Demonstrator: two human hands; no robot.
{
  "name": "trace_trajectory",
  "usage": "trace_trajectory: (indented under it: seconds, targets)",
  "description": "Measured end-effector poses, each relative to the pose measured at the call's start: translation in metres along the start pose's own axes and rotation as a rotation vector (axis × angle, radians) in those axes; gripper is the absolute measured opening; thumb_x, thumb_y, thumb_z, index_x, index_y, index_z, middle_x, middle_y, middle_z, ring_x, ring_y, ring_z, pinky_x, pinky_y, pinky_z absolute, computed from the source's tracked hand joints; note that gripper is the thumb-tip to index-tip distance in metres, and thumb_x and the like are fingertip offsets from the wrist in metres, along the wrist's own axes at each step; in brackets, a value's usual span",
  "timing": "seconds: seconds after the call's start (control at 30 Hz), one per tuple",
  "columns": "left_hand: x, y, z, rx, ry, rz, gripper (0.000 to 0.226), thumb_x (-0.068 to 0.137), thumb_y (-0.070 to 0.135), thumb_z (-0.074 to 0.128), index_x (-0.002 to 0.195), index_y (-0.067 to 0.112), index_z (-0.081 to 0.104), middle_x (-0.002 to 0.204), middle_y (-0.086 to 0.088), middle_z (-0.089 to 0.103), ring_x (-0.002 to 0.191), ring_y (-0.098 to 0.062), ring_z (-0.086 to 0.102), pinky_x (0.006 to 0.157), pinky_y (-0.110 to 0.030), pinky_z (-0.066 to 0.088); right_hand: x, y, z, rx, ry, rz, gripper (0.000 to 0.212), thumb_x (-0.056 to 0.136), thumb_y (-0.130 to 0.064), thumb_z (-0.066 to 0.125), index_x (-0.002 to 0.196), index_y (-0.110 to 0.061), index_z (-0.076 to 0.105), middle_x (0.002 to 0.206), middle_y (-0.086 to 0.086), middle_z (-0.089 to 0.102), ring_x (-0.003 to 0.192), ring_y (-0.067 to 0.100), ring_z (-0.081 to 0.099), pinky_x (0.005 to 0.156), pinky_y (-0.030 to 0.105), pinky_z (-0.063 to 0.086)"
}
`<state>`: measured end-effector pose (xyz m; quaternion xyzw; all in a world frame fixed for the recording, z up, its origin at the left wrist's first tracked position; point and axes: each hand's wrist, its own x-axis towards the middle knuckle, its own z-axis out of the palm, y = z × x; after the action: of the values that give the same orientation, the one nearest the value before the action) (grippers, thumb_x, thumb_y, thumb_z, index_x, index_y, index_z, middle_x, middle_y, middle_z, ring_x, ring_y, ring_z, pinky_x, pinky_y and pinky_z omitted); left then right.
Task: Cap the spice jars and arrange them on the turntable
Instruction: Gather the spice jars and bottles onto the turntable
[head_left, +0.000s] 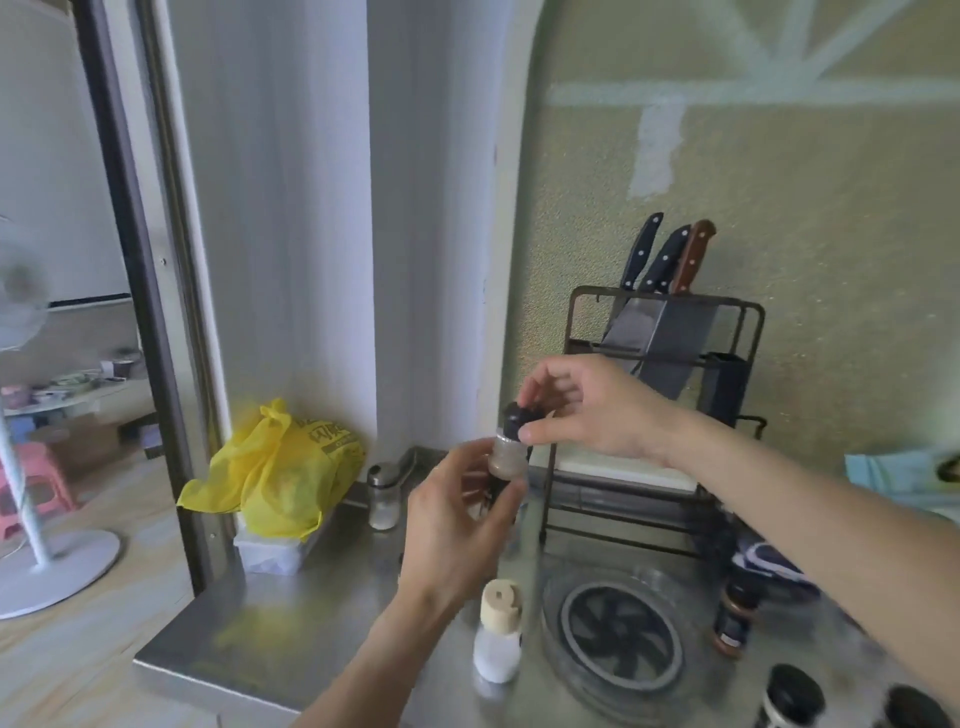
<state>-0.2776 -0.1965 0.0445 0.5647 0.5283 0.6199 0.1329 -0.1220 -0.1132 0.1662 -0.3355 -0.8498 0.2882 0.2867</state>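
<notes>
My left hand (457, 514) grips a small clear spice jar (508, 457) with brownish powder, held up above the steel counter. My right hand (582, 405) pinches the black cap (517, 418) sitting on top of that jar. Below on the counter lies a clear round turntable (618, 631) with a dark fan-shaped centre and nothing on it. A white jar with a cream cap (498, 636) stands just left of the turntable. A dark jar with a brown band (735, 616) stands to its right. Two black-capped jars (792, 696) show at the bottom right.
A black wire rack (665, 415) with three knives and a cleaver stands against the wall behind. A glass shaker with a metal lid (383, 496) and a yellow bag (280, 467) on a white box sit at the back left. The counter edge runs along the left front.
</notes>
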Motion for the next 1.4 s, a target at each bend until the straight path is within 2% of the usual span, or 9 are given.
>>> trace_trajectory:
  seconds: [0.13,0.3,0.47,0.63,0.77,0.93,1.07,1.17,1.4]
  targets:
    - [-0.020,0.039,0.028,-0.026,-0.088,0.045,0.033,0.085,0.026,0.080,0.116,0.028,0.070,0.097,0.016,0.077,0.089,0.002,0.073,0.085,-0.032,0.062,-0.051,-0.014,-0.043,-0.146,-0.103,0.053,0.044,0.078,0.001,0.085,0.116,-0.015,0.069,0.109,0.003,0.074,0.096,0.017,0.072,0.091,0.026,0.058]
    - [-0.053,0.080,0.071,-0.002,-0.203,0.114,0.041,0.086,0.033,0.080,0.125,0.027,0.067,0.101,0.018,0.076,0.092,0.007,0.070,0.081,-0.010,0.056,-0.111,-0.021,-0.086,-0.548,-0.233,0.080,0.039,0.080,-0.021,0.085,0.116,-0.029,0.073,0.110,-0.010,0.073,0.101,0.010,0.069,0.089,0.026,0.056]
    - [-0.089,0.093,0.111,0.053,-0.268,0.136,0.034,0.086,0.035,0.076,0.119,0.032,0.069,0.101,0.018,0.076,0.091,0.001,0.070,0.085,-0.031,0.060,-0.160,-0.003,-0.100,-0.788,-0.214,0.158,0.045,0.084,-0.062,0.070,0.101,-0.020,0.074,0.083,-0.006,0.078,0.078,0.012,0.072,0.069,0.030,0.054]
    - [-0.100,0.093,0.140,0.065,-0.310,0.114,0.040,0.083,0.038,0.075,0.122,0.033,0.067,0.107,0.018,0.076,0.095,0.001,0.071,0.088,-0.034,0.060,-0.184,0.018,-0.122,-0.640,-0.314,0.236,0.042,0.083,-0.037,0.082,0.120,-0.033,0.065,0.090,-0.018,0.070,0.079,0.008,0.073,0.074,0.029,0.054]
    - [-0.096,0.087,0.160,0.073,-0.377,0.111,0.039,0.082,0.039,0.072,0.120,0.033,0.067,0.105,0.017,0.076,0.095,-0.001,0.071,0.087,-0.037,0.060,-0.184,0.043,-0.123,-0.727,-0.257,0.253,0.038,0.084,-0.062,0.071,0.105,-0.030,0.072,0.083,-0.011,0.077,0.077,0.008,0.072,0.068,0.029,0.053]
    - [-0.086,0.076,0.179,0.015,-0.404,0.075,0.039,0.083,0.038,0.074,0.120,0.028,0.069,0.103,0.015,0.077,0.092,-0.002,0.072,0.086,-0.033,0.060,-0.179,0.072,-0.129,-0.611,-0.276,0.193,0.037,0.078,-0.035,0.084,0.110,-0.039,0.068,0.083,-0.045,0.062,0.079,0.001,0.067,0.079,0.035,0.058]
    - [-0.080,0.058,0.186,0.010,-0.440,0.051,0.041,0.083,0.038,0.072,0.123,0.031,0.068,0.106,0.015,0.077,0.096,-0.001,0.071,0.090,-0.034,0.059,-0.169,0.093,-0.123,-0.542,-0.252,0.210,0.031,0.078,-0.032,0.086,0.106,-0.035,0.072,0.079,-0.023,0.072,0.076,0.005,0.071,0.074,0.028,0.060]
    - [-0.078,0.046,0.188,-0.002,-0.458,0.032,0.036,0.084,0.035,0.072,0.120,0.033,0.067,0.103,0.013,0.077,0.094,-0.004,0.071,0.088,-0.037,0.059,-0.160,0.100,-0.117,-0.552,-0.271,0.228,0.028,0.079,-0.036,0.085,0.104,-0.036,0.073,0.071,-0.026,0.070,0.074,0.000,0.068,0.066,0.017,0.054]
    - [-0.058,0.027,0.181,-0.340,-0.593,-0.148,0.027,0.097,0.015,0.068,0.124,0.020,0.071,0.111,0.003,0.079,0.103,-0.010,0.074,0.092,-0.030,0.059,-0.148,0.107,-0.115,-0.291,-0.271,0.217,0.040,0.081,0.003,0.079,0.105,-0.029,0.073,0.103,0.003,0.075,0.094,0.016,0.076,0.094,0.042,0.060]
